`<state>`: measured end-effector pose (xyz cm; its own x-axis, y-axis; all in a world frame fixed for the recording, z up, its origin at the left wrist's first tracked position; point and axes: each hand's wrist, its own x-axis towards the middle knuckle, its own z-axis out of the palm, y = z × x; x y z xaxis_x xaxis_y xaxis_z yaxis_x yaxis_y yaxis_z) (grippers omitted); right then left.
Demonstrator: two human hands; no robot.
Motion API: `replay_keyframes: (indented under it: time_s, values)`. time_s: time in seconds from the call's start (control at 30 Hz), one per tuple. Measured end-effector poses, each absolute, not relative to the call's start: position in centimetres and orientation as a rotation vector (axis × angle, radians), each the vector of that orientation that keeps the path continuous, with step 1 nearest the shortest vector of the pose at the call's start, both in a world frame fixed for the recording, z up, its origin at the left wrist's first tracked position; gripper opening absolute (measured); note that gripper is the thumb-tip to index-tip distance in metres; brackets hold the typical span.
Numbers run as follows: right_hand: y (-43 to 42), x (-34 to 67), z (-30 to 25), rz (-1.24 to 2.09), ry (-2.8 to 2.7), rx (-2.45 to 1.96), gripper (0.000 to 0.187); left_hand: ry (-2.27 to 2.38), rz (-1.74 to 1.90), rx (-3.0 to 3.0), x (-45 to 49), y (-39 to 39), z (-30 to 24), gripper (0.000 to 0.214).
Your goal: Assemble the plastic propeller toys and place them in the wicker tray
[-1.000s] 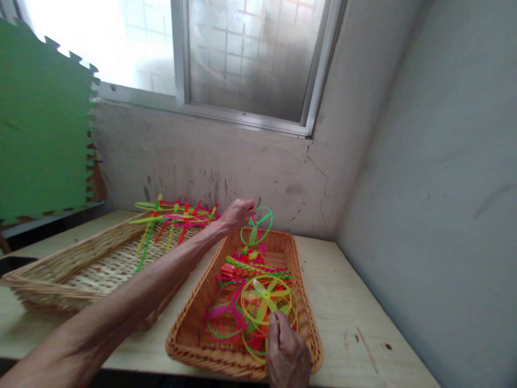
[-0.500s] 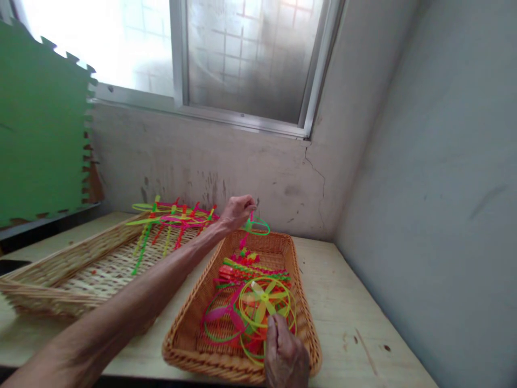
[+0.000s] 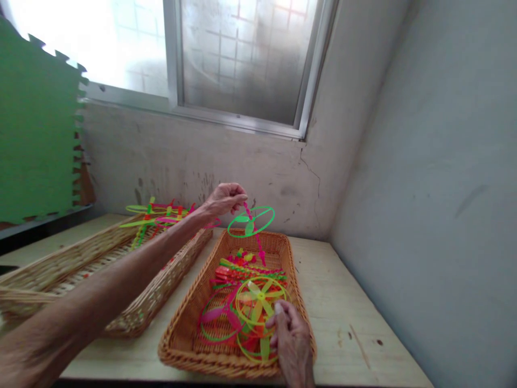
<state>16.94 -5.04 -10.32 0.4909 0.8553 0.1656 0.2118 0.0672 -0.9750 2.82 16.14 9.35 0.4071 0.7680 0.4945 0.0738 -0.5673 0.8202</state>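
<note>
My left hand (image 3: 230, 198) pinches the top of a pink twisted stick (image 3: 259, 241) above the far end of the brown wicker basket (image 3: 181, 328). A green ringed propeller (image 3: 249, 225) sits around that stick, tilted, partway down. My right hand (image 3: 291, 331) is over the basket's near right side, fingers loosely bent and apart with nothing seen between them. Beside its fingertips lies a yellow ringed propeller (image 3: 260, 299) on other ones. A pink propeller (image 3: 222, 313) lies to the left. Several twisted sticks (image 3: 250, 272) lie across the basket's middle.
At left stands a paler wicker basket (image 3: 161, 293), with several put-together propeller toys (image 3: 151, 218) along its far end. My left forearm crosses over it. A green foam mat (image 3: 38, 134) is upright at far left. Walls (image 3: 299, 188) rise behind and at right of the table (image 3: 343, 302).
My left hand has risen slightly and moved left, and the green propeller now shows partway down the pink stick. My right hand's fingers have come off the yellow propeller and opened.
</note>
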Motion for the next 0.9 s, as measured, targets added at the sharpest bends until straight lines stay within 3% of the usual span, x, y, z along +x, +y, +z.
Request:
replay_keyframes:
  time_s: [0.23,0.43,0.6,0.9]
  values:
    - [-4.2,17.8,-6.6,0.901,-0.736,-1.242,0.074,0.637,1.097,1.866,0.6,13.4,11.4,0.021]
    - [-4.5,16.1,-6.5,1.119,-0.837,-1.113,0.059,0.620,1.022,1.829,-0.3,12.9,10.8,0.024]
    - [-4.1,15.4,-7.9,0.989,-0.902,-1.198,0.061,0.628,1.033,1.824,-0.4,12.8,10.9,0.023]
    - [-3.7,13.8,-10.3,0.684,-0.963,-1.228,0.041,0.574,0.942,1.654,1.0,10.0,10.1,0.032]
